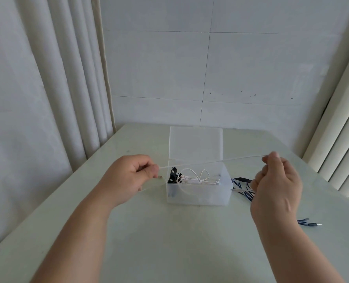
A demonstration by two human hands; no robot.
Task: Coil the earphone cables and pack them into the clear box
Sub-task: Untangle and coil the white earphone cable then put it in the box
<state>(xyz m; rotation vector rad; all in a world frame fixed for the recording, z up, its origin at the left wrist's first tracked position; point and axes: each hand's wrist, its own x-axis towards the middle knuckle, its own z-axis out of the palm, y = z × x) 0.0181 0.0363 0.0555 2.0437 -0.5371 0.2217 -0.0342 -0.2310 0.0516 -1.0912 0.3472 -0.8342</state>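
Stretching between both hands, a white earphone cable (210, 161) runs taut in a near-straight line above the open top of the clear box (198, 196), rising slightly toward the box's right side.

Left hand (128, 176): held just left of the box, forearm reaching in from the near left. Its fingers are curled in and the grip is closed, with thumb and forefinger pinching the cable's left end. A short tip of cable pokes out below the thumb, toward the box's left wall. A slack white loop hangs under the hand, close to the worktop (169, 242).

Right hand (275, 186): held to the right of the box and raised higher than the left, with its back toward the camera and the wrist upright. The grip is closed, and thumb and forefinger pinch the cable's right end at the top of the hand.

The box stands on the worktop with its lid (196, 144) upright at the far edge. Inside lie a coiled white cable (196, 179) and, at the left end, a black item (173, 176) that cannot be identified.

A blue earphone cable (243, 185) lies loose on the worktop just right of the box, partly hidden behind the right hand. Its plug (313, 224) is nearer the camera, well right of the box.
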